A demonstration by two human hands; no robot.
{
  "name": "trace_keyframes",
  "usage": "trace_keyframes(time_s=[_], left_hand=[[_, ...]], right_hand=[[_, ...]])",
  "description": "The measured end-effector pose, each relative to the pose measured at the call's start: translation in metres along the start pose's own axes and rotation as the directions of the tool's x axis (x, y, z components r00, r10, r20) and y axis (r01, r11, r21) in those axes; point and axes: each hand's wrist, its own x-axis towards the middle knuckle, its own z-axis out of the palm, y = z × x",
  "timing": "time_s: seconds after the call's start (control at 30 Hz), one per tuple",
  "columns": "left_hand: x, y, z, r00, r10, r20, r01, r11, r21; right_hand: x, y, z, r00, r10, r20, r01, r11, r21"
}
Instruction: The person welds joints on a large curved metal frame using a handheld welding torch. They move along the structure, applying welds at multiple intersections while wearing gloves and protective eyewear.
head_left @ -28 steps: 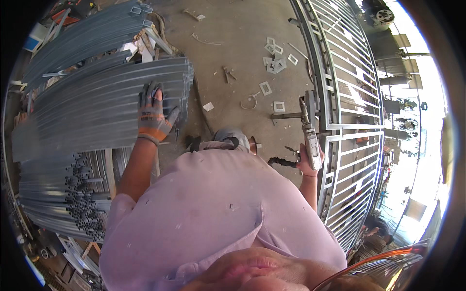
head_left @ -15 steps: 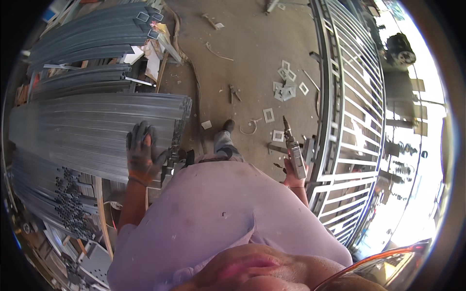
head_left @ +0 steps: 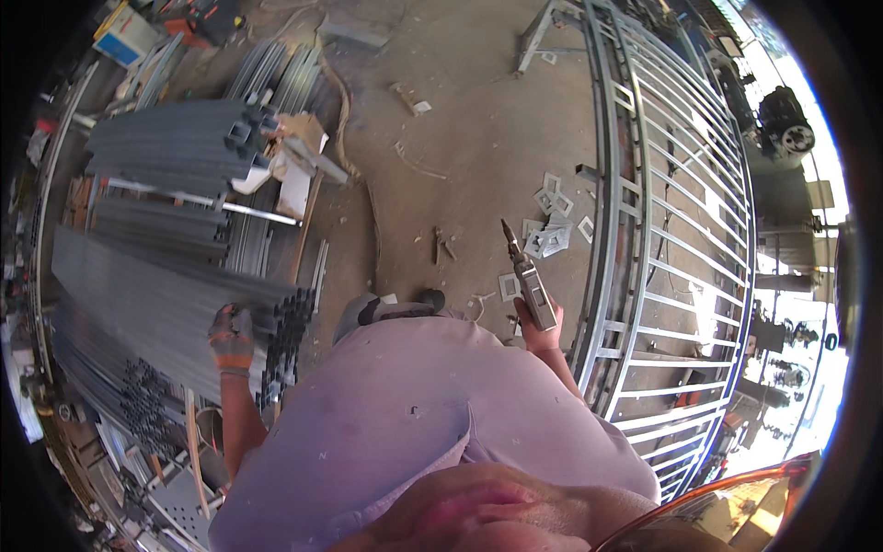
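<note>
My left hand (head_left: 230,339), in a dark glove with orange at the wrist, is over a stack of long grey metal tubes (head_left: 152,299). Its fingers look curled together, and nothing shows in them. In my right hand (head_left: 531,335), closed around its body, is a welding torch (head_left: 536,293) with a boxy grey body and a narrow pointed nozzle. The nozzle points forward and slightly left over the floor. Beyond it lie several flat square plates (head_left: 554,235) with cut-out centres.
A long barred metal frame (head_left: 694,308) runs along my right. Further tube stacks (head_left: 170,143) stand at the far left. Pliers (head_left: 443,247), a hammer (head_left: 405,97) and a cable (head_left: 375,221) lie on the concrete floor. A metal stand (head_left: 536,41) is at the far end.
My view has shifted, showing more of the far floor. My left hand has gone from spread fingers on the tubes to curled fingers. The torch has swung to point more leftward.
</note>
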Motion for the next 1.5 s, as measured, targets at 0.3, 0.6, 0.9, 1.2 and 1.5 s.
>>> trace_keyframes(time_s=[0.3,0.6,0.9,1.2,1.5], left_hand=[[0.134,0.168,0.132,0.695,0.515,0.501,-0.583,0.812,-0.026],[0.331,0.211,0.293,0.425,0.351,0.834,-0.634,0.773,-0.002],[0.594,0.368,0.38,0.358,0.492,0.794,-0.748,0.66,-0.072],[0.715,0.48,0.462,0.243,0.716,0.655,-0.745,0.57,-0.346],[0.808,0.324,0.472,0.633,-0.287,0.719,-0.068,0.904,0.422]], right_hand=[[0.087,-0.025,-0.021,0.993,0.094,-0.074,-0.085,0.99,0.111],[0.159,-0.007,0.005,0.864,0.41,-0.291,-0.397,0.912,0.106],[0.313,-0.063,0.022,0.893,0.329,-0.308,-0.372,0.924,-0.092],[0.519,-0.083,0.037,0.895,0.382,-0.23,-0.375,0.924,0.077],[0.82,-0.079,0.052,0.961,0.272,-0.054,-0.259,0.95,0.178]])
